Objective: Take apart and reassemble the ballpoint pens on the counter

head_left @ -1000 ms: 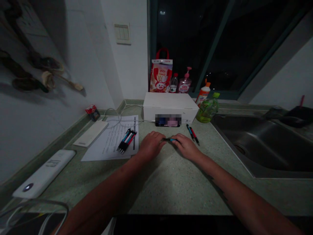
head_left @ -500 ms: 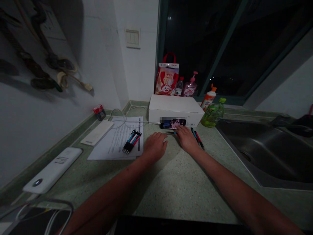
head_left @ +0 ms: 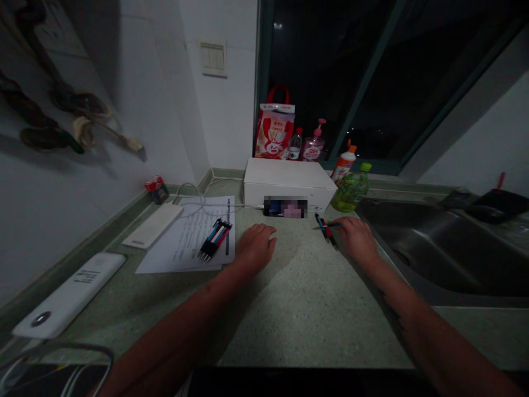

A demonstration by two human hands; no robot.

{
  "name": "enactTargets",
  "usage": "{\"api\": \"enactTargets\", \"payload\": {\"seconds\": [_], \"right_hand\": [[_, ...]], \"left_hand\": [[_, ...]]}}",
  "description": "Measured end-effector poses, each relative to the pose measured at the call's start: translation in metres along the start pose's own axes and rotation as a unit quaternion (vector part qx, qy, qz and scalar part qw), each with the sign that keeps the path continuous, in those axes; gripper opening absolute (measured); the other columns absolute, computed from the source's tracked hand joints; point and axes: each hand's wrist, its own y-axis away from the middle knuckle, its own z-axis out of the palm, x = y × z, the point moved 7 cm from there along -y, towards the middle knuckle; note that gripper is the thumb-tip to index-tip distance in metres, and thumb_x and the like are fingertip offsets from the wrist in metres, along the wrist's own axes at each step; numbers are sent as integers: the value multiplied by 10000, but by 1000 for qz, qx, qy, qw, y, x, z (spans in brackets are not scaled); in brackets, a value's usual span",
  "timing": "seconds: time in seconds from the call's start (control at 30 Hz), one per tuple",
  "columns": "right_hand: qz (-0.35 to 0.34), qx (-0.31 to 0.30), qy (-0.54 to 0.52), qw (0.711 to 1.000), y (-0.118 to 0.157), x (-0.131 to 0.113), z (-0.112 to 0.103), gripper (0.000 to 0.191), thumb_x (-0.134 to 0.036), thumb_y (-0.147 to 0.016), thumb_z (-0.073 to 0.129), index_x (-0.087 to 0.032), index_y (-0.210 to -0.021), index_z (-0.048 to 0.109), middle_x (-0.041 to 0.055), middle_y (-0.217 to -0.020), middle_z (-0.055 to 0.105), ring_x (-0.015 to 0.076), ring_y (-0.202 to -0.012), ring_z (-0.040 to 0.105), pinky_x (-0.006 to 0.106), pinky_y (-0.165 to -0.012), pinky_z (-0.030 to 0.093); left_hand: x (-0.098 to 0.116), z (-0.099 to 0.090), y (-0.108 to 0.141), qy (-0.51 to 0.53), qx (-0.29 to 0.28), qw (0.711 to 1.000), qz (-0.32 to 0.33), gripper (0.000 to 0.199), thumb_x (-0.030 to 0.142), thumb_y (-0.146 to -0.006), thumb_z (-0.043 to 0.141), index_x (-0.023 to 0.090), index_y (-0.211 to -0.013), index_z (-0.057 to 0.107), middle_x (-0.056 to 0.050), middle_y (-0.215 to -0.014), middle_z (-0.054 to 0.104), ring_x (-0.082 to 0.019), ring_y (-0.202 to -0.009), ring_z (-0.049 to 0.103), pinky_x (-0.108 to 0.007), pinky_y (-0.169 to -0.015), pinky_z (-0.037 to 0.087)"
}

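Now you are keeping your hands well apart, your right hand (head_left: 357, 240) pinching a slim pen (head_left: 334, 224) by one end at centre right, leaving its length free across two loose pens (head_left: 326, 230), while your open left hand (head_left: 255, 248) is resting on the countertop (head_left: 306, 314) beside a pen bundle (head_left: 215, 240) lying on papers (head_left: 185, 259).

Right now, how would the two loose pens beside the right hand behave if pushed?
The two loose pens look slim and round-barrelled, so they would probably roll easily on the speckled counter. They likely feel light and stiff, and the right hand sits close enough to knock them.
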Motion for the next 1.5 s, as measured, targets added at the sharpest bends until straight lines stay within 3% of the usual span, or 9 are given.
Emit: {"api": "enactTargets", "payload": {"seconds": [0.37,0.47,0.57,0.63,0.7,0.87,1.03,1.2,1.5], "right_hand": [[-51,-68,-44,995,1,5,24,352,-80,-877,477,-192,-993,790,156,-1378,676,310,-1299,608,462,-1108,484],[8,-35,-94,995,3,9,27,388,-148,-936,448,-194,-1148,770,151,-1366,689,301,-1265,638,466,-1108,488],[121,1,-143,982,13,17,31,447,-298,-1008,416,-162,-1349,671,173,-1384,679,312,-1273,640,490,-1111,486],[177,-9,-162,971,21,17,39,525,-412,-1031,415,-133,-1434,603,197,-1429,649,337,-1310,619,512,-1122,476],[177,-29,-164,970,24,8,47,586,-464,-1024,453,-110,-1478,559,217,-1479,606,354,-1351,590,522,-1146,459],[109,-40,-116,987,17,-24,58,536,-251,-988,457,-90,-1488,561,223,-1565,519,341,-1430,527,508,-1217,402],[106,-32,-95,989,5,-35,60,543,-129,-987,346,-70,-1468,591,222,-1567,520,329,-1418,548,496,-1217,413],[117,-31,-76,990,-6,-42,61,562,-56,-939,388,-60,-1461,596,230,-1533,553,327,-1382,582,454,-1191,439],[137,-32,-12,990,-18,-57,47,474,-121,-971,411,-105,-1381,649,259,-1440,595,359,-1251,643,478,-1024,529]], "left_hand": [[-3,4,0,0,-8,1000,5,225,168,-966,630,153,-1183,687,-117,-1142,732,-274,-1104,654,-434,-1011,509],[-2,4,0,3,-12,1000,4,223,167,-965,633,146,-1180,689,-118,-1140,731,-277,-1107,656,-437,-1016,513],[-1,3,0,2,-14,1000,2,223,171,-962,638,158,-1179,690,-109,-1128,732,-274,-1103,658,-433,-1008,520],[0,3,0,1,-15,1000,6,225,174,-962,638,163,-1180,689,-108,-1127,731,-272,-1101,657,-430,-1006,521],[0,4,0,4,-18,1000,8,226,177,-962,638,155,-1180,691,-117,-1133,728,-278,-1107,654,-435,-1008,519],[1,5,2,7,-15,1000,14,217,182,-968,623,171,-1175,690,-111,-1127,728,-273,-1099,655,-438,-1004,525],[2,6,2,14,-8,1000,22,211,193,-970,613,171,-1166,686,-110,-1119,728,-275,-1089,660,-452,-988,533],[4,7,2,10,-17,999,26,199,191,-972,610,177,-1153,692,-105,-1111,735,-269,-1084,663,-445,-993,532],[9,5,3,3,-35,999,24,211,189,-981,611,157,-1167,706,-122,-1139,741,-286,-1103,664,-455,-1009,526]]}}
